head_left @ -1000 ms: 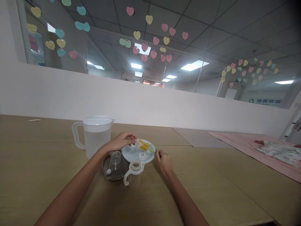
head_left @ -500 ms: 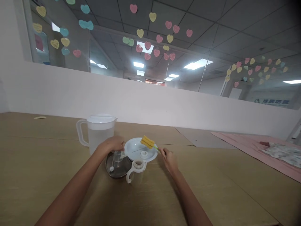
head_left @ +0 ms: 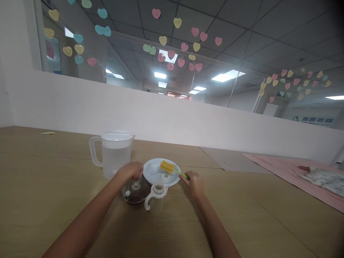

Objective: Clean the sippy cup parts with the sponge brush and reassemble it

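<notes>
My right hand point(head_left: 195, 183) is closed round the green handle of a yellow sponge brush point(head_left: 167, 167), whose head is over a white plate point(head_left: 152, 164). My left hand point(head_left: 132, 171) reaches down over a dark round tray point(head_left: 126, 199), fingers bent onto a small clear cap point(head_left: 136, 185); its fingertips are partly hidden. A thin straw with a white end piece point(head_left: 128, 193) lies on the tray. On the plate sits a white ring point(head_left: 165, 177). A clear bottle with a white handled collar point(head_left: 156, 194) stands between the tray and my right arm.
Behind my left hand stands a lidded translucent pitcher point(head_left: 116, 156) holding clear liquid. A pink cloth point(head_left: 285, 173) with a patterned fabric point(head_left: 325, 179) lies far right. A white wall point(head_left: 161, 114) under a window bounds the table point(head_left: 242, 211) at the back.
My left hand has lowered the clear cap toward the tray. The sponge head has dropped slightly closer to the plate. My view has shifted a little.
</notes>
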Tool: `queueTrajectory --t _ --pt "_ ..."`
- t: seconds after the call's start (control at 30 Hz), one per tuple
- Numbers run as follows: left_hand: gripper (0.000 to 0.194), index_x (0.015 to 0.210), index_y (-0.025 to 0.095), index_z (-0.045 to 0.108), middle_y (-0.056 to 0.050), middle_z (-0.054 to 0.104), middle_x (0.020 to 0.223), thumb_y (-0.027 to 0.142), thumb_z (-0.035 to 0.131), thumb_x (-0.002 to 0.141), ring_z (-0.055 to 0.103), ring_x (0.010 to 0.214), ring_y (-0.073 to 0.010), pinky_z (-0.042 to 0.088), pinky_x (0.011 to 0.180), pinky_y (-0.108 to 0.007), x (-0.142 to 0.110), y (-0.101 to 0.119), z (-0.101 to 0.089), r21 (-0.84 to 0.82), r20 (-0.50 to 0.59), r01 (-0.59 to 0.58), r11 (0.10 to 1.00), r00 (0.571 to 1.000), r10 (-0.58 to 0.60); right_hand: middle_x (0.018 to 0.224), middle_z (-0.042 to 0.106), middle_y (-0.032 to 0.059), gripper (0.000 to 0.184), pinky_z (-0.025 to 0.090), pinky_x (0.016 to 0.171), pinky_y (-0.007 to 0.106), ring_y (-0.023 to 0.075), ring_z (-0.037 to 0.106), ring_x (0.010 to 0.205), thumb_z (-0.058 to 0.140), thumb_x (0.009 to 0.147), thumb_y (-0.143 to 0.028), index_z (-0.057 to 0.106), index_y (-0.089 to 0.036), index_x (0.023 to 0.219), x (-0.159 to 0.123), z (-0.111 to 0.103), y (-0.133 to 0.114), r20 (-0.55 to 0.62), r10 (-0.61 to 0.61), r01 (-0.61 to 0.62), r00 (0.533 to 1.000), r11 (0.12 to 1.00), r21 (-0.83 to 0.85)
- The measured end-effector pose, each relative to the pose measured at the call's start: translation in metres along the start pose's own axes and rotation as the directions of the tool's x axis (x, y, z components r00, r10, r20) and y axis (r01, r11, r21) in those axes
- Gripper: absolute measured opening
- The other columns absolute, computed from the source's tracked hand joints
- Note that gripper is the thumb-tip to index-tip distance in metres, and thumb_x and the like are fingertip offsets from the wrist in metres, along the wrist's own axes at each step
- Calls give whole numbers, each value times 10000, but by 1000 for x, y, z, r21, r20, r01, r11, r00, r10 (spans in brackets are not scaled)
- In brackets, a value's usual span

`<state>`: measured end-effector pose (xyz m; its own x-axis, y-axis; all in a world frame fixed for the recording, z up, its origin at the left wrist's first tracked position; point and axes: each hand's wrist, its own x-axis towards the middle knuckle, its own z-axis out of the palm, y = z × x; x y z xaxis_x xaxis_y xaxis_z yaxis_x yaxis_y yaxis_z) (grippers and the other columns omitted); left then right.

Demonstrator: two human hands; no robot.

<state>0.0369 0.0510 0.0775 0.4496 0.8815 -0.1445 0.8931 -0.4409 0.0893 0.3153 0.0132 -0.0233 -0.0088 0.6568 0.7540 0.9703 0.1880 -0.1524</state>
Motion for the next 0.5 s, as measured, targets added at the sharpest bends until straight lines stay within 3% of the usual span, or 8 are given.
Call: queueTrajectory --t 0.13,0.27,0.4,0.5 --pt "114 568 170 628 -39 671 626 106 620 474 581 547 -185 422 502 -245 -6 2 1 -29 -3 -12 1000 1000 12 682 611 49 305 301 591 232 154 531 689 445 835 -367 640 -160 724 1 -4 -3 -113 0 -1 994 1000 -14" --pt "18 550 159 605 -86 658 646 158 587 555 595 633 -222 429 590 -292 -8 12 -3 -43 -158 -39 998 987 32 715 604 53 228 317 620 241 164 518 708 423 794 -234 637 -155 779 0 -3 -5 -184 20 -24 983 1000 -16" --pt "174 649 160 612 -107 655 765 193 458 722 589 774 -227 411 715 -320 4 34 7 -133 -314 -199 971 938 150 712 591 56 233 318 616 246 167 508 711 408 790 -228 630 -155 792 -2 0 -6 -217 52 -59 975 998 -26" --pt "196 654 178 603 -83 652 766 247 449 754 581 787 -217 401 729 -303 18 51 25 -254 -381 -345 904 894 234 714 589 55 230 319 617 248 165 501 705 404 795 -234 621 -158 780 -2 2 -8 -208 46 -52 977 998 -24"
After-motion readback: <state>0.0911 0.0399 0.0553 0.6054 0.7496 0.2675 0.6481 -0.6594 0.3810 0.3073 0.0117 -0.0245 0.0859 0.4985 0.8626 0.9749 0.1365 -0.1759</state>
